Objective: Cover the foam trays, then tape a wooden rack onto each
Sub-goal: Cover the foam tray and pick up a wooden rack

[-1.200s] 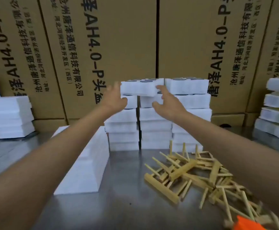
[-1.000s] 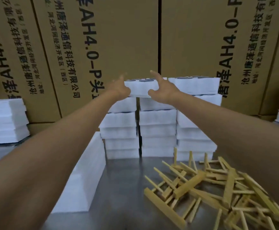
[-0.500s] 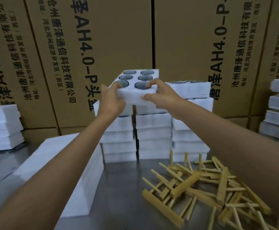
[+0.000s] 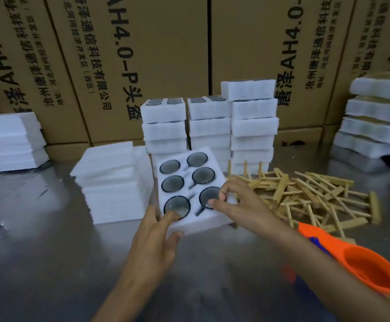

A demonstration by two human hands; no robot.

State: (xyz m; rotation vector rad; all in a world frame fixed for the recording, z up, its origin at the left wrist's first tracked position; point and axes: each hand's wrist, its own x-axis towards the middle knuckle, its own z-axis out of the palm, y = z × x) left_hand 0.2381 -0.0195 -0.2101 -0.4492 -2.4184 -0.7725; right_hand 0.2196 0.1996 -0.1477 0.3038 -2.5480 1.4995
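Note:
A white foam tray point(image 4: 196, 223) holding several round dark discs is tilted, its near edge low over the metal table point(image 4: 50, 263). My left hand point(image 4: 154, 240) grips its near-left corner, fingers on top. My right hand point(image 4: 242, 205) pinches its near-right edge. A stack of flat white foam sheets point(image 4: 112, 182) lies just left of the tray. A loose pile of wooden racks point(image 4: 305, 194) lies to its right. Behind stand three stacks of filled foam trays point(image 4: 210, 122).
Tall cardboard boxes point(image 4: 142, 54) wall off the back. An orange tape dispenser point(image 4: 363, 266) sits near my right forearm. More foam stacks stand at far left point(image 4: 10, 140), and tan-topped foam stacks at far right point(image 4: 379, 117).
Both hands lifted the top tray off the middle stack and brought it down and toward me to the table in front of the stacks.

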